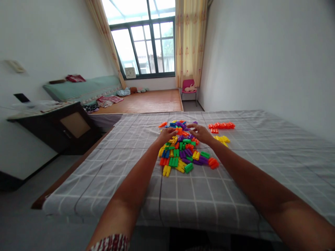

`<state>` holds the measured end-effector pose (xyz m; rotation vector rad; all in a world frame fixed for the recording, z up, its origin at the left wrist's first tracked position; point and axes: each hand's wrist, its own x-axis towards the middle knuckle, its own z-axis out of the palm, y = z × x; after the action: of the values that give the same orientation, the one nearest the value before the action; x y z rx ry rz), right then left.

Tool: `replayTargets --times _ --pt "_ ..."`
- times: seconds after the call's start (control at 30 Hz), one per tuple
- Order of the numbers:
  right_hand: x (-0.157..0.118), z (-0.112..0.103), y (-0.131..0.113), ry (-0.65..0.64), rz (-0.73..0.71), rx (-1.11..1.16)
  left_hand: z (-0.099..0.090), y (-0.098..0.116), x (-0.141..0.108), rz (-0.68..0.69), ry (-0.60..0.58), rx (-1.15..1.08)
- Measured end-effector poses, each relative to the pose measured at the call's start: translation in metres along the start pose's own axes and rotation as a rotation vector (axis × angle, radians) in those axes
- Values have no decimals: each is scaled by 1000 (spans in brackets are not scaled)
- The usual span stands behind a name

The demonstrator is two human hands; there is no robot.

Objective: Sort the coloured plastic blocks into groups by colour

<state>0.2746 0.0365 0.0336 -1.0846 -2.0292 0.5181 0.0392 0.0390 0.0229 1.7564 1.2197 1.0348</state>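
A heap of plastic toy building blocks (pixel 173 161) in green, yellow, purple, orange and blue lies on the checked cloth. Over its far part, my left hand (pixel 166 134) has its thumb and fingers closed on an orange block (pixel 179 131). My right hand (pixel 201 134) is just to the right, its curved fingers apart and nothing visible between them. Purple blocks (pixel 181 124) lie close beyond both hands. To the right of my right hand are a joined row of orange blocks (pixel 222 126) and a small group of yellow blocks (pixel 222 139).
The grey checked cloth (pixel 125 170) covers the bed-like surface, which ends at a wooden edge (pixel 65 174) on the left. A white wall (pixel 274 62) borders the right side. Further off are a mat-covered bed (pixel 149 100), a pink chair (pixel 188 85) and a dark cabinet (pixel 60 129).
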Motion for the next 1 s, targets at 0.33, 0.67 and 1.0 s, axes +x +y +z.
replayTargets --times 0.33,0.67,1.0 --pt "3 33 -17 -18 -128 181 15 5 -21 101 39 -208" --pt "-8 20 -4 140 -40 278 -13 -8 -20 200 103 237" --pt "16 -136 106 210 372 -307 -30 -44 -22 21 101 495"
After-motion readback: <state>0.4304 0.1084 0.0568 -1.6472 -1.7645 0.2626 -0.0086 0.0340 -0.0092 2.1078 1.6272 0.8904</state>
